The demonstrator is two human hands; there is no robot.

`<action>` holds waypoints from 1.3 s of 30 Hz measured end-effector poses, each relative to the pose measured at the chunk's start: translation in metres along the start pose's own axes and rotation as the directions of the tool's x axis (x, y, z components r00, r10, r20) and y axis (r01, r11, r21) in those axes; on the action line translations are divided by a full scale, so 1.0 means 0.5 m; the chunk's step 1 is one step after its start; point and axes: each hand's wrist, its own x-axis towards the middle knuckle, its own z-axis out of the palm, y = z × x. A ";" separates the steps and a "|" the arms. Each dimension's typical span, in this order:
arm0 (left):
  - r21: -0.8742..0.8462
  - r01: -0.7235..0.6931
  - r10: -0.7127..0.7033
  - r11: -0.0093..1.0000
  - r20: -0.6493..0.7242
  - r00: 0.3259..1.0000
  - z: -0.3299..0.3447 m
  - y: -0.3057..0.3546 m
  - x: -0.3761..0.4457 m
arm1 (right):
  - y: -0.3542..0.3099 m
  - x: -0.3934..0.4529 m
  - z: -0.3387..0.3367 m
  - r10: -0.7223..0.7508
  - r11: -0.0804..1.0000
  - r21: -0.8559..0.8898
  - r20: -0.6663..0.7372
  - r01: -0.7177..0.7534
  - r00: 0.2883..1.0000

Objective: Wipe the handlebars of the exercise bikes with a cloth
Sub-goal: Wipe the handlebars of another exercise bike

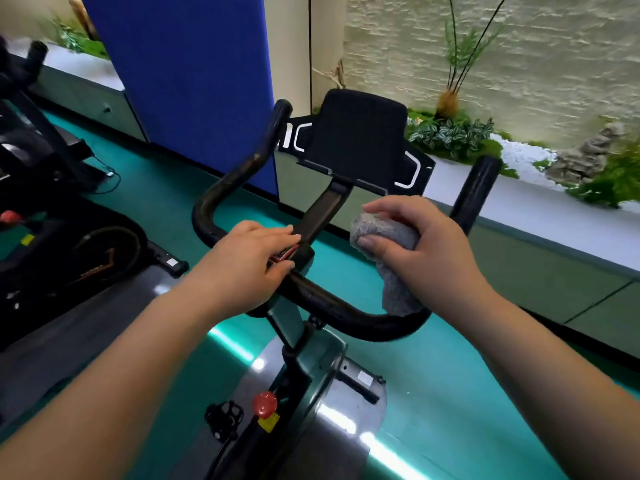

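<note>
Black curved handlebars (332,306) (upright horn ends), grey fuzzy cloth (391,258) bunched, draped over the right-hand bend

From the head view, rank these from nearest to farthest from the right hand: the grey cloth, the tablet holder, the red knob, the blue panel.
1. Grey cloth: held in the right hand itself.
2. Tablet holder: just above and left of the hand.
3. Red knob: low on the bike frame, down and left.
4. Blue panel: upper left, behind the bike.
</note>
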 end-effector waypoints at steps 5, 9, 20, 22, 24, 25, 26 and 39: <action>-0.059 -0.046 0.045 0.997 -0.019 0.999 0.003 -0.013 -0.003 | -0.006 0.012 0.052 -0.085 0.985 -0.139 0.110 0.100 0.990; -0.098 -0.101 0.099 0.990 -0.028 0.995 0.000 -0.028 -0.006 | -0.005 0.004 0.101 -0.061 0.963 -0.244 0.230 0.118 0.971; -0.156 -0.231 0.228 0.960 -0.041 0.973 0.010 -0.065 -0.007 | -0.010 -0.040 0.122 0.072 0.950 -0.312 0.231 0.003 0.970; -0.156 -0.242 0.237 0.958 -0.052 0.970 0.013 -0.068 -0.006 | -0.008 -0.037 0.128 0.025 0.947 -0.321 0.150 0.025 0.988; -0.152 -0.253 0.246 0.955 -0.064 0.967 0.013 -0.068 -0.005 | -0.011 -0.027 0.143 -0.025 0.946 -0.320 0.080 0.049 0.997; -0.154 -0.256 0.248 0.954 -0.070 0.966 0.012 -0.068 -0.005 | -0.014 -0.022 0.153 -0.039 0.948 -0.313 0.065 0.057 0.997; -0.156 -0.260 0.251 0.953 -0.075 0.965 0.012 -0.066 -0.005 | -0.016 -0.020 0.163 -0.038 0.953 -0.298 0.073 0.058 0.997; -0.151 -0.268 0.253 0.951 -0.110 0.961 0.018 -0.061 -0.009 | -0.023 -0.019 0.194 -0.058 0.970 -0.233 0.080 0.076 0.995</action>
